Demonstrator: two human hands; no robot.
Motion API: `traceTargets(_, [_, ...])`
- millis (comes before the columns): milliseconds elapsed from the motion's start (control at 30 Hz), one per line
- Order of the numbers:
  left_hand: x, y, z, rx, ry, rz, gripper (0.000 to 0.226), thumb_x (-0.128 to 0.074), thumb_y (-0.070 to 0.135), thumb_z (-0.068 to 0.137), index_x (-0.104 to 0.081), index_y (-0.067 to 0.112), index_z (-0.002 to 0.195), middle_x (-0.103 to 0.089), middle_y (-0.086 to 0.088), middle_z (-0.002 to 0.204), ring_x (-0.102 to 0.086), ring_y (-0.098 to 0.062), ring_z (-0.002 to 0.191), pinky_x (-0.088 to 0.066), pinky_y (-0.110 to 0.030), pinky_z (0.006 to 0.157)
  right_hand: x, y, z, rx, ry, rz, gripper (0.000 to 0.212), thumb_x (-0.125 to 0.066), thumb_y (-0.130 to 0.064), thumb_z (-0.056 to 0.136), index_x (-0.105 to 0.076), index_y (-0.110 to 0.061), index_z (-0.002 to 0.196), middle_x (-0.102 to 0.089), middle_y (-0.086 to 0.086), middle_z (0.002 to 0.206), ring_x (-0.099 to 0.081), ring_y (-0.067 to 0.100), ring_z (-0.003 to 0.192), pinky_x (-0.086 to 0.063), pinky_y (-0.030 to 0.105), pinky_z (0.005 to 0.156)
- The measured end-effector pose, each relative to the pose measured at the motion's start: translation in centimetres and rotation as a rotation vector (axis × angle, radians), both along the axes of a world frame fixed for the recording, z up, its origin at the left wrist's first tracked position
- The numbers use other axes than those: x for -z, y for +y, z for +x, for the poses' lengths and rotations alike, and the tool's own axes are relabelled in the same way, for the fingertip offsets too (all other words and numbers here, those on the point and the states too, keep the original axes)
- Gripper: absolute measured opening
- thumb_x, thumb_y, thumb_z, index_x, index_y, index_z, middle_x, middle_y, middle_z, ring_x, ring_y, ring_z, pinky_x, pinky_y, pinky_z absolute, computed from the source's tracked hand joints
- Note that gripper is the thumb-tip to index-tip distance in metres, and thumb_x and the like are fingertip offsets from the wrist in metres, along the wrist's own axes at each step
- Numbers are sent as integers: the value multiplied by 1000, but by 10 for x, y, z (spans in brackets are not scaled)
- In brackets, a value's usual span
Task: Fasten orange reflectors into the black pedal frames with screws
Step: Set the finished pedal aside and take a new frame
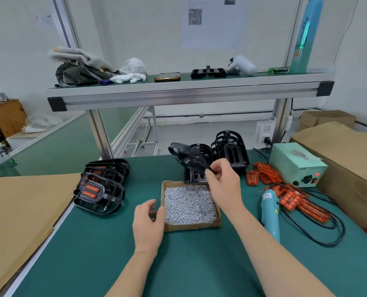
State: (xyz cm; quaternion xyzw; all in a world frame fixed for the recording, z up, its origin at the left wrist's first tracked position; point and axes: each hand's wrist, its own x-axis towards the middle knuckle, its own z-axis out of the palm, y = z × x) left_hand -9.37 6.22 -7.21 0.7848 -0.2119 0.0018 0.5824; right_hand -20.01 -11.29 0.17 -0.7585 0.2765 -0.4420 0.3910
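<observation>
Right grip (224,187): raised, thumb and fingers pinching a blurred black plastic pedal frame (184,156) above the far edge of a shallow brown cardboard box (191,227).
Left grip (149,221): low over the green bench (105,254), fingers loosely curled, nothing seen held, just beside the box's left wall.
Box contents: small silver screws (189,204).
Behind: stacked black pedal frames (229,151).
Far left: black pedals fitted with orange reflectors (101,189).
Right: loose orange plastic reflectors (289,199), with a pale blue electric screwdriver (270,213) lying beside them.
</observation>
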Motion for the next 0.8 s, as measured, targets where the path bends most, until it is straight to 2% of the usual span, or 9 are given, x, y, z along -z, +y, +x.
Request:
traceTargets(100, [1,4,-5,9,-28,-35,28,-69,16,90,-62,15,117,-59,3,105,-61,-14,99,-42,-14,78,-5,21,-12,-121,-152,355,14,-62,-9,97,-55,-20,92,-56,-4,81,-50,6,64,-44,21,61])
traceTargets(167, [1,5,-8,14,-49,-40,27,-69,16,90,-64,14,116,-60,4,105,-60,-13,102,-44,-18,81,-4,34,-20,-189,-206,542,10,-60,-5,98,-56,-14,93,-53,-3,75,-46,5,56,-40,17,52])
traceTargets(300, [0,8,-15,-14,-99,-67,18,-71,15,89,-67,15,106,-60,6,101,-59,-15,103,-45,-30,90,8,50,-30,-257,-236,731,10,-56,-2,99,-54,-10,93,-48,-2,65,-40,4,49,-32,15,45])
traceTargets(367, [-1,11,-19,-41,-152,-70,13,-72,14,88,-67,16,100,-60,8,97,-58,-16,100,-43,-29,89,14,56,-31,-265,-264,812,16,-54,0,99,-53,-12,89,-50,-8,60,-39,4,47,-30,17,45])
traceTargets(500, [-4,15,-30,-54,-218,-80,16,-72,11,86,-66,26,84,-59,10,86,-57,-12,91,-38,-11,84,25,63,-31,-260,-295,919,24,-53,1,99,-53,-15,82,-51,-8,60,-40,5,46,-27,18,45])
traceTargets(567, [-6,16,-35,-42,-206,-88,23,-73,12,86,-64,31,77,-60,9,81,-57,-12,86,-38,-9,79,27,66,-30,-264,-297,933,24,-53,1,99,-53,-15,81,-51,-8,59,-40,5,47,-27,19,46])
traceTargets(633, [-8,16,-40,-35,-135,-120,23,-75,15,86,-65,31,72,-61,6,77,-59,-13,80,-41,-14,76,29,69,-30,-277,-301,936,23,-52,2,99,-52,-14,82,-52,-8,59,-39,5,47,-26,19,46])
traceTargets(800, [-19,10,-53,-29,112,-204,10,-78,25,83,-73,30,76,-69,6,81,-62,0,76,-42,-4,69,31,82,-30,-344,-272,946,21,-51,0,100,-51,-13,83,-50,-3,63,-40,7,50,-29,20,49])
